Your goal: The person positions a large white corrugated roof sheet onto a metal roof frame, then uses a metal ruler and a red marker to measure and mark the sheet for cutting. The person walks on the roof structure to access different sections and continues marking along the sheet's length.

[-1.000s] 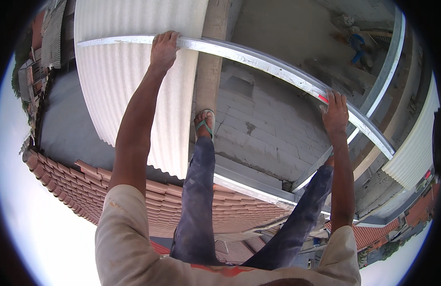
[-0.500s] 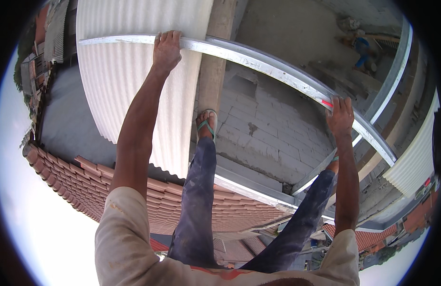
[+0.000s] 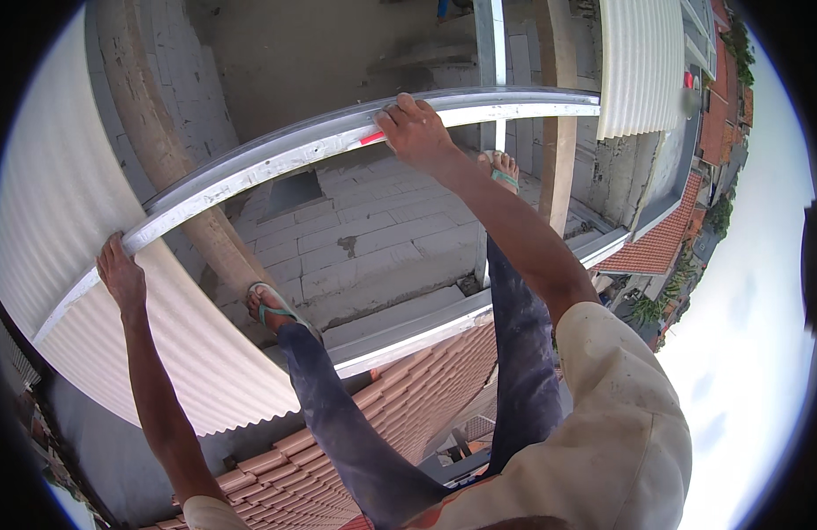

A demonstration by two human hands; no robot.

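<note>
View farther right; beam (image 3: 276, 162) above blockwork (image 3: 400, 212)

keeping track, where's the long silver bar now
In the head view, the long silver bar runs from the corrugated sheet at left across the upper middle, with the left hand and right hand on it.

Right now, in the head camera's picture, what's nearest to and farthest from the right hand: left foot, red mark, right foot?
1. Red mark: on the metal bar, just left of the right hand.
2. Right foot: lower, to the hand's right.
3. Left foot: lower still, well to the left.
</note>
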